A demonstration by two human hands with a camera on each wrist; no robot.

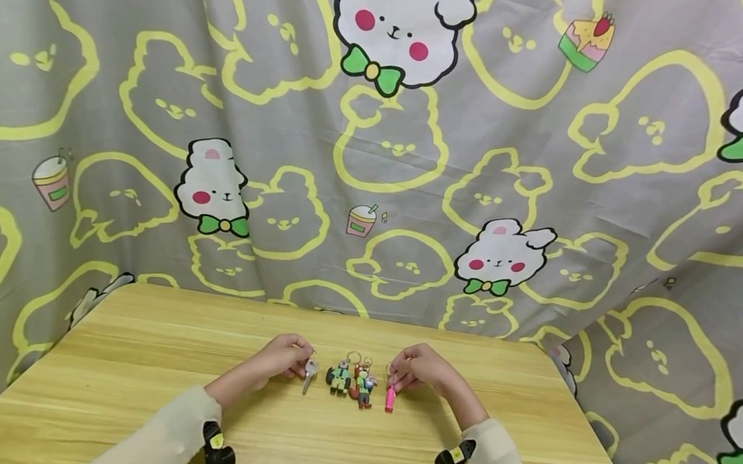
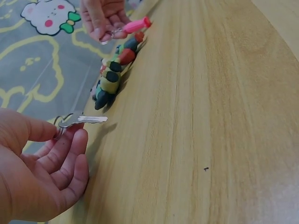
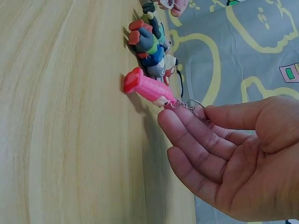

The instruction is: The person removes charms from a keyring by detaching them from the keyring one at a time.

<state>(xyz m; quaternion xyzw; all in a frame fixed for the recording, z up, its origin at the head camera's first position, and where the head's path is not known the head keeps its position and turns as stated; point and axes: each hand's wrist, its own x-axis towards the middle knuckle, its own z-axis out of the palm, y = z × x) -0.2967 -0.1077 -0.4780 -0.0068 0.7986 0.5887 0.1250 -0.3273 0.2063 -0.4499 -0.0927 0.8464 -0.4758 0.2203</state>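
My left hand (image 1: 284, 356) pinches a small ring with a silver key (image 1: 309, 376) hanging from it. In the left wrist view thumb and fingers meet at the ring, and the key's blade (image 2: 93, 119) points away over the wood. Across from it, my right hand (image 1: 423, 368) pinches the metal ring of a pink keychain (image 1: 390, 398). The right wrist view shows its short chain and the pink figure (image 3: 149, 88) with a red end. Between the hands, figure keychains lie on the table: one in green and yellow (image 1: 340, 378), another in green and grey (image 1: 363, 389).
The wooden table (image 1: 307, 448) reaches back to a grey curtain (image 1: 300, 149) with cartoon prints. A black wrist camera (image 1: 217, 451) sits on the left sleeve, and a second wrist camera (image 1: 455, 458) on the right. A tiny dark speck (image 2: 206, 169) marks the tabletop.
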